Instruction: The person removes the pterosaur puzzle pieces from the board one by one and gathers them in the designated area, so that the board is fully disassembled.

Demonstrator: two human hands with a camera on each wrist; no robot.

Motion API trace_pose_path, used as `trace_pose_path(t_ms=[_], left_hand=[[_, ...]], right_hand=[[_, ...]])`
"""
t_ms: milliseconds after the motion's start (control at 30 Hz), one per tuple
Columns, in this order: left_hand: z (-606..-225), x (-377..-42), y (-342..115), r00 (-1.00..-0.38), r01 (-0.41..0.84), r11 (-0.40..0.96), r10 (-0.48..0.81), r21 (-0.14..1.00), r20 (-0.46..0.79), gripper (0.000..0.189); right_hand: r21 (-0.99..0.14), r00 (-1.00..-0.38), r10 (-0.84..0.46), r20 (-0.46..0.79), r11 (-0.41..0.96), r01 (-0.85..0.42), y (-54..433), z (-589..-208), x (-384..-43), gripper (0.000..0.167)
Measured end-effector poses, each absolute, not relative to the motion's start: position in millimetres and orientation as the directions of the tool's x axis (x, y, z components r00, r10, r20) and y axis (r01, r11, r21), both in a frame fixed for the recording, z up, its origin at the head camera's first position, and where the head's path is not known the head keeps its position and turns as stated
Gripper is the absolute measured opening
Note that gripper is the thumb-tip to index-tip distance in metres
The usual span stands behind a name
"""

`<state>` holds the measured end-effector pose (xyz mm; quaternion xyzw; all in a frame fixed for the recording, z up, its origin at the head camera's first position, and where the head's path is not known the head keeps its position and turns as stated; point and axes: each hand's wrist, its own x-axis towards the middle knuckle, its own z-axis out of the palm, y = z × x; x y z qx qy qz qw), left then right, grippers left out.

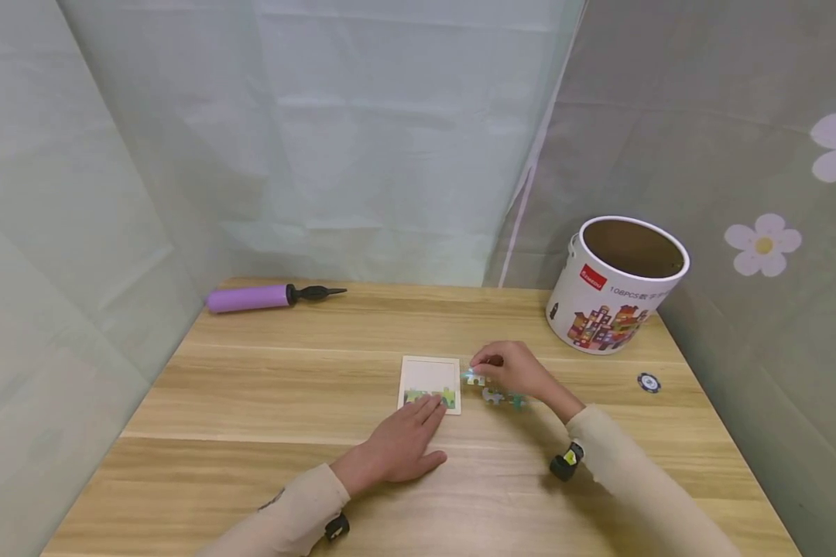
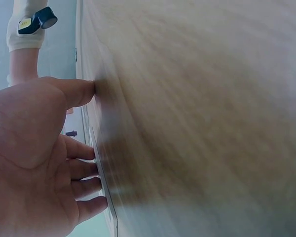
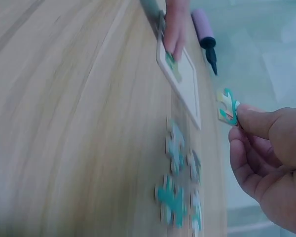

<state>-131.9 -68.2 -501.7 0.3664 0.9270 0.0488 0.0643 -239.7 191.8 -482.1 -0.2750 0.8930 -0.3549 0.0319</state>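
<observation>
My left hand (image 1: 407, 441) rests with extended fingers on the lower edge of a small white-framed puzzle board (image 1: 432, 374). Green puzzle pieces (image 1: 449, 396) sit along the bottom of that board, partly covered by the fingers. In the left wrist view, the fingertips (image 2: 91, 185) touch the board's edge and the thumb reaches to the tabletop. To the right of the board, my right hand (image 1: 519, 371) pinches a puzzle piece (image 3: 227, 106) between thumb and forefinger, raised above the table. Several loose puzzle pieces (image 3: 171, 200) in teal and grey lie below it.
A purple hand pump (image 1: 251, 299) with a black nozzle lies at the table's back left. At the back right stands a large white printed bucket (image 1: 599, 302). A round black-and-white chip (image 1: 649, 382) lies in front of the bucket. Curtains (image 1: 390, 155) hang behind the wooden table (image 1: 251, 402).
</observation>
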Motion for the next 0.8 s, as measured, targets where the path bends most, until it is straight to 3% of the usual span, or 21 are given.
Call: trace_pose_path(t_ms=[800], left_hand=[[-502,-131,-69,-0.713,0.692,0.714,0.699,0.106,-0.05,0.073]], right_hand=[[-0.605,-0.902,-0.399,0.167,0.68,-0.413,273,-489,-215,0.007]])
